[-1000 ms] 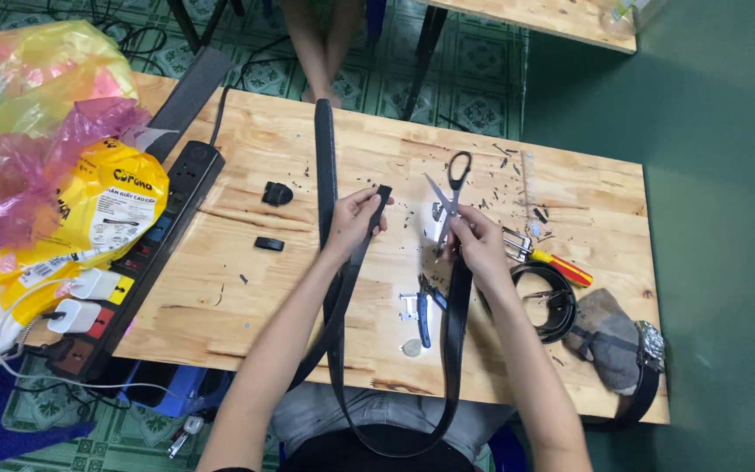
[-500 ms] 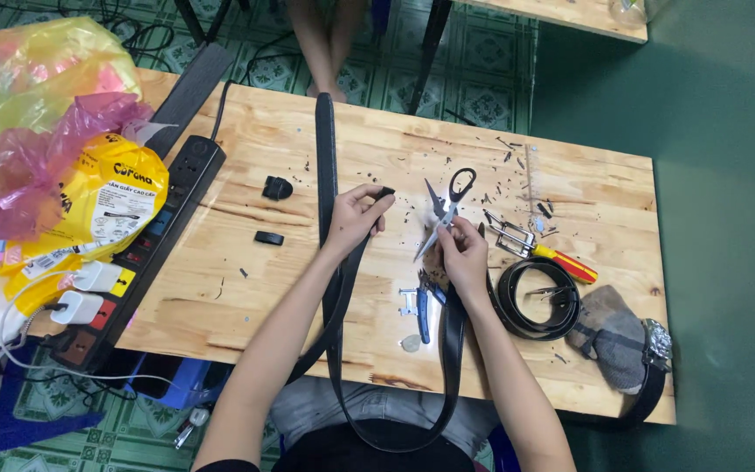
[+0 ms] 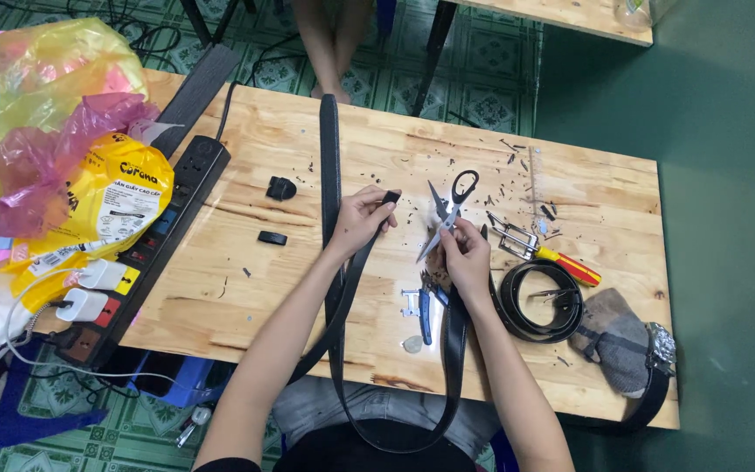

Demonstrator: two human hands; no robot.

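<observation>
A long black belt (image 3: 331, 166) lies across the wooden table (image 3: 246, 288) and loops down over its near edge into my lap. My left hand (image 3: 362, 218) pinches the belt's cut end near the table's middle. My right hand (image 3: 465, 255) grips the other part of the belt, right beside black-handled scissors (image 3: 449, 210) that lie open on the table. Blue-handled pliers (image 3: 425, 306) rest just below my right hand. Small black scraps are scattered around the scissors.
A coiled black belt (image 3: 539, 301), a red-and-yellow screwdriver (image 3: 561, 262) and a grey strap piece (image 3: 622, 341) sit at the right. Two black belt loops (image 3: 280, 189) lie left of centre. A power strip (image 3: 155, 245) and plastic bags (image 3: 63, 157) fill the left side. Another person's legs (image 3: 329, 44) show beyond the table.
My right hand has shifted slightly down and right along the belt. My left hand stays pinched on the belt end. The camera view has moved a little.
</observation>
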